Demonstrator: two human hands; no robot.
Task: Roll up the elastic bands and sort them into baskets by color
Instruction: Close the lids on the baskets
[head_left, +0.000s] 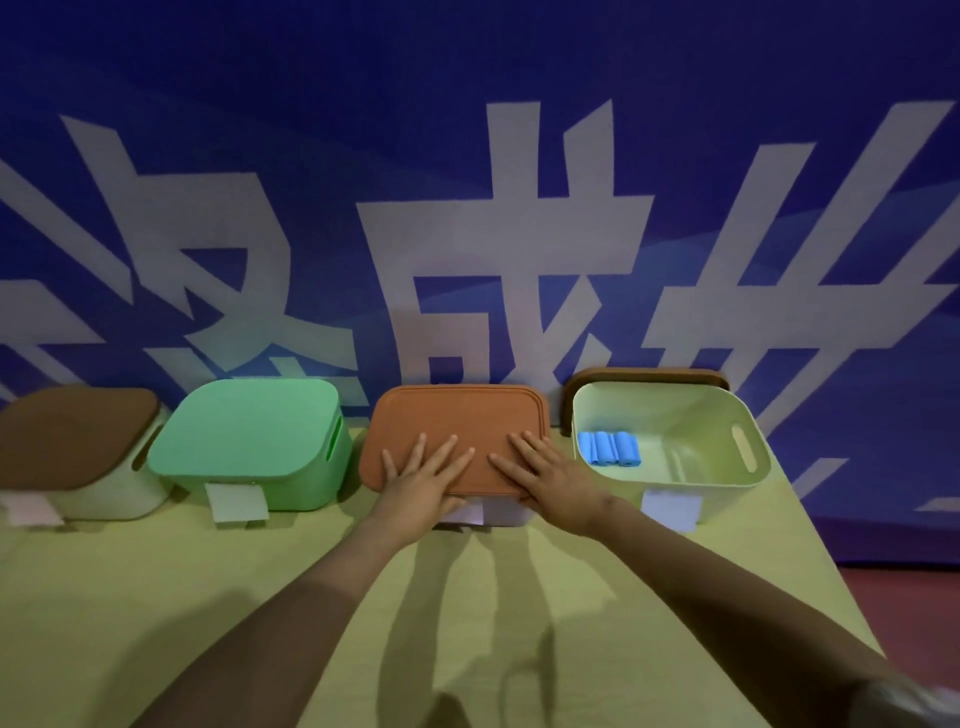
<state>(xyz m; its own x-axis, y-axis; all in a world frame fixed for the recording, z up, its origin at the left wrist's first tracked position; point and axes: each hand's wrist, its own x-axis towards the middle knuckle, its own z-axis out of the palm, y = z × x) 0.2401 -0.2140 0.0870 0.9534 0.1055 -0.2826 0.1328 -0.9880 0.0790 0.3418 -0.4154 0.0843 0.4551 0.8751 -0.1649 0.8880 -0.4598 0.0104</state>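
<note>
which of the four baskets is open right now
The pale green basket at the far right: its brown lid stands behind it and blue rolled bands lie inside. The other three are lidded.

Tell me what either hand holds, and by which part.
Nothing is held: the left hand and right hand lie flat, fingers straight, on the front of the orange lid.

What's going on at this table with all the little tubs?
A person's left hand and right hand lie flat, fingers spread, on the orange lid of the third basket in a row of four. The open basket at the right end holds blue rolled bands, its brown lid standing behind it. The green basket and the far-left basket are lidded.
</note>
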